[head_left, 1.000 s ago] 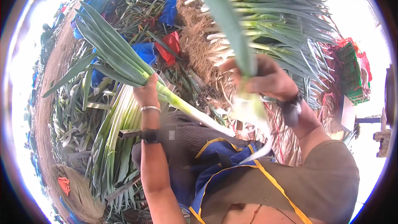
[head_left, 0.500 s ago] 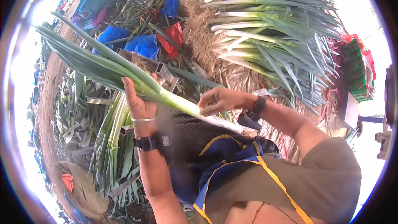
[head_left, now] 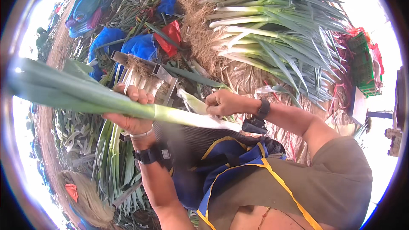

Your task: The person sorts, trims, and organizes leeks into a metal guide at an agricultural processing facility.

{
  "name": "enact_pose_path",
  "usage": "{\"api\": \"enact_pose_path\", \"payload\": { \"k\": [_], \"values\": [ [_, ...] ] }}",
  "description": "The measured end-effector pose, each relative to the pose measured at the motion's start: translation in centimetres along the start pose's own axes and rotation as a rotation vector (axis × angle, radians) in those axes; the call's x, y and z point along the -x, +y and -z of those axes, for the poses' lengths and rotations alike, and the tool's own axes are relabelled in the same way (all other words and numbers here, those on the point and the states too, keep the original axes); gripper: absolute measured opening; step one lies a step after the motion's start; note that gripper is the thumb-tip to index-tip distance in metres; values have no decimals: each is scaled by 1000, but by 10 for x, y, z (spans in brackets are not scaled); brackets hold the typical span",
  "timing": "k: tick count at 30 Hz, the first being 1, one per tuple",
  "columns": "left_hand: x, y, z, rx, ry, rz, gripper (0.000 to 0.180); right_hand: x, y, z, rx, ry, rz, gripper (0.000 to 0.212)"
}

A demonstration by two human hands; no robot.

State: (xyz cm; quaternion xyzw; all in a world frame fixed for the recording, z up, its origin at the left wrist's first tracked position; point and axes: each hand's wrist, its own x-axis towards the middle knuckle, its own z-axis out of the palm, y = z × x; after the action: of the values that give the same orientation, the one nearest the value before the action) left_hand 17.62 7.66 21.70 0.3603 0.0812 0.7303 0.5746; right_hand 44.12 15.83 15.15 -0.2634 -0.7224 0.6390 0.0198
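Note:
Across my lap lies a leek [head_left: 183, 116], its green leaves pointing to the left and its white shank to the right. My left hand [head_left: 132, 117] is closed around it where the green begins. With pinched fingers, my right hand [head_left: 225, 103] grips a pale outer leaf [head_left: 192, 102] that stands partly loose from the shank. The leek's root end is hidden behind a dark object below my right hand. Just beyond my left hand, several leeks [head_left: 135, 79] rest in a metal frame [head_left: 164, 75], roots at its far side.
A large pile of leeks [head_left: 272, 19] lies on brown sheeting at the far right, roots toward the left. Beyond it stands a green crate [head_left: 361, 66]. Blue bags [head_left: 140, 46], a red bag [head_left: 169, 38] and leaf scraps [head_left: 76, 132] cover the ground at left, with a brown sack [head_left: 87, 194] nearer.
The leek has turned flatter, and my left hand has rolled over with its fingers now on top. A pale outer leaf has come away from the shank in my right hand.

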Motion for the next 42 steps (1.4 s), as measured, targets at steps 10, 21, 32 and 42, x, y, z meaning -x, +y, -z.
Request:
{"api": "enact_pose_path", "payload": {
  "k": [10,21,32,42],
  "values": [
    [-10,57,-22,5,-50,-101,70,3,-7,-1,-1143,30,165,14],
    [16,137,11,72,226,-267,67,66,-44,27,-477,-297,113,19],
    [35,192,37,40,254,-340,75,117,104,106,567,-381,-50,39],
    [-14,113,-8,71,-223,-314,30,0,-74,9,-300,-528,170,58]
  ]
}}
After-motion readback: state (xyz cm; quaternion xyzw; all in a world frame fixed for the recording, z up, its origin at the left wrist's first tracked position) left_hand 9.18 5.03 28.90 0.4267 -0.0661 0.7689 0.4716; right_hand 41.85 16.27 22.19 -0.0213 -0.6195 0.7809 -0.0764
